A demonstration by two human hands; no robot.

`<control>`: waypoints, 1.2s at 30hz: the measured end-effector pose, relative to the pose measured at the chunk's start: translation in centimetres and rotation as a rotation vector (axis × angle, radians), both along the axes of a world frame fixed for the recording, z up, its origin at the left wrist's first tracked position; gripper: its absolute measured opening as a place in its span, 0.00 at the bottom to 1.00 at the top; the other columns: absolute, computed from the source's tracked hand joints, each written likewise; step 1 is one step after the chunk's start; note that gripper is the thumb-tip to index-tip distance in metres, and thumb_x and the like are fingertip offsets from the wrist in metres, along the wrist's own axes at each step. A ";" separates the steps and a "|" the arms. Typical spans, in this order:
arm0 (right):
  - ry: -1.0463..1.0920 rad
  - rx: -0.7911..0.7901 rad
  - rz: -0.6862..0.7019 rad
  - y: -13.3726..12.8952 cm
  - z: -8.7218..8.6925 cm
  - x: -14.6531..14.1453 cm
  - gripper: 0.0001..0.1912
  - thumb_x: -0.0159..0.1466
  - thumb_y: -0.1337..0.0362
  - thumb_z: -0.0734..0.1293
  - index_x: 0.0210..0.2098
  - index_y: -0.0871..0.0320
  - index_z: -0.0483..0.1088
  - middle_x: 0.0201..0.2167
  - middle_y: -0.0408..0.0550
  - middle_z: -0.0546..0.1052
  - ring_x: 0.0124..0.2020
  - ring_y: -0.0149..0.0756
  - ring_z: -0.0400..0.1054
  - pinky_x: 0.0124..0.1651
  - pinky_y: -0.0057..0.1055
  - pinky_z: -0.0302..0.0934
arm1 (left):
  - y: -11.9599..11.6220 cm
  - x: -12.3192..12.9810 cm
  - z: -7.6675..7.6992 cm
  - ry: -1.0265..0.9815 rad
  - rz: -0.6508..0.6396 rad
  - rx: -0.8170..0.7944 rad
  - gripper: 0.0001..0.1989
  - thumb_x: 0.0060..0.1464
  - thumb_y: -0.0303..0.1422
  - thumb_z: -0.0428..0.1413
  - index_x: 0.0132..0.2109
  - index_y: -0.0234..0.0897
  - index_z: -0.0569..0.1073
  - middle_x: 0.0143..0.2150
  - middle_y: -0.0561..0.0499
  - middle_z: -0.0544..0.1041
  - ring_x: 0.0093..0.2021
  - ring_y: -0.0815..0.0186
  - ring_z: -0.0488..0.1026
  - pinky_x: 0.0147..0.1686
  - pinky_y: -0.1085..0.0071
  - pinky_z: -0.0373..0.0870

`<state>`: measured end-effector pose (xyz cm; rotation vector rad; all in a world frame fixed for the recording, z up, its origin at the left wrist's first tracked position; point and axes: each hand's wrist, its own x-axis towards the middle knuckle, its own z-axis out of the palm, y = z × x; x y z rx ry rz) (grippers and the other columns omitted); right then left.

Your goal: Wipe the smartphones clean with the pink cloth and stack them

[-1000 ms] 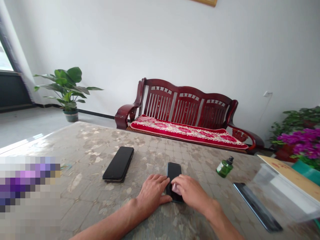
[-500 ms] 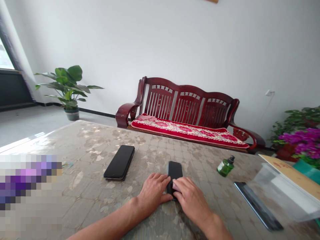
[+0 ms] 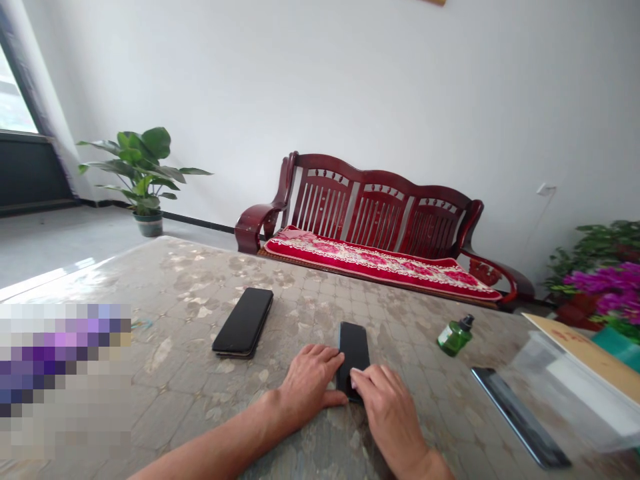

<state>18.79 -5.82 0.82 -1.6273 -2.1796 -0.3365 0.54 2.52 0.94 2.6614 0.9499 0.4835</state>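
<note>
A dark phone (image 3: 354, 343) lies flat on the patterned table (image 3: 200, 413), between my hands. Against its left edge rests my left hand (image 3: 313, 379), the thumb at the near corner and the fingers on the side. My right hand (image 3: 385, 400) is closed in a pinch over the phone's lower right part, with a small pale thing (image 3: 355, 378) at the fingertips, too small to name. Further left lies a larger black phone (image 3: 244, 321). To the right stands a green bottle (image 3: 455, 335) with a black top.
Another dark phone (image 3: 520, 417) lies at the right, beside a clear plastic box (image 3: 555, 380) and a tan board (image 3: 590, 347). Purple flowers (image 3: 613, 290) stand at the right edge. Beyond the table is a red wooden bench (image 3: 380, 207); a potted plant (image 3: 149, 223) stands back left.
My right hand has drawn slightly back and right, its fingers more curled, uncovering more of the phone. My left hand stays at the phone's edge. The whole view has shifted slightly.
</note>
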 end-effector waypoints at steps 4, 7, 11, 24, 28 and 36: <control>0.035 0.019 0.028 0.9 -0.1 0.2 0.09 0.67 0.72 0.62 0.41 0.53 0.71 0.33 0.44 0.73 0.36 0.37 0.67 0.41 0.33 0.59 | -0.1 0.1 0.2 0.013 -0.005 0.007 0.31 0.48 0.46 0.65 0.57 0.40 0.70 0.55 0.46 0.75 0.53 0.54 0.71 0.53 0.60 0.64; 0.016 0.033 -0.003 2.6 -0.1 -0.1 0.08 0.67 0.72 0.63 0.38 0.54 0.71 0.32 0.44 0.73 0.37 0.38 0.67 0.41 0.33 0.59 | -0.1 0.1 0.3 0.004 -0.003 0.012 0.31 0.48 0.47 0.65 0.56 0.41 0.71 0.54 0.47 0.75 0.53 0.54 0.71 0.53 0.60 0.64; 0.023 0.011 0.012 2.8 0.3 -1.0 0.07 0.66 0.73 0.64 0.36 0.55 0.70 0.33 0.44 0.73 0.37 0.38 0.67 0.40 0.33 0.60 | 0.2 0.2 0.0 -0.009 -0.001 0.002 0.31 0.45 0.47 0.66 0.55 0.41 0.72 0.54 0.48 0.76 0.52 0.53 0.72 0.53 0.59 0.65; 0.155 -0.140 0.047 2.0 1.3 -1.6 0.10 0.65 0.76 0.62 0.35 0.55 0.70 0.34 0.45 0.72 0.38 0.38 0.65 0.42 0.33 0.61 | 0.2 -0.1 1.0 0.015 -0.004 -0.020 0.32 0.42 0.46 0.68 0.55 0.41 0.73 0.54 0.47 0.76 0.52 0.53 0.72 0.53 0.60 0.65; 0.129 -0.175 0.085 1.1 1.6 -1.8 0.10 0.65 0.76 0.63 0.34 0.55 0.69 0.33 0.44 0.72 0.38 0.38 0.64 0.40 0.33 0.60 | 0.3 -0.1 0.9 0.019 0.000 -0.028 0.33 0.43 0.46 0.67 0.56 0.40 0.73 0.55 0.47 0.76 0.53 0.53 0.72 0.54 0.60 0.65; 0.184 -0.160 0.109 -0.8 1.2 0.3 0.12 0.66 0.77 0.58 0.35 0.55 0.69 0.33 0.44 0.71 0.37 0.36 0.65 0.40 0.32 0.59 | -0.2 0.3 0.5 0.014 0.030 0.008 0.33 0.44 0.51 0.66 0.55 0.42 0.73 0.54 0.46 0.76 0.54 0.51 0.71 0.54 0.56 0.63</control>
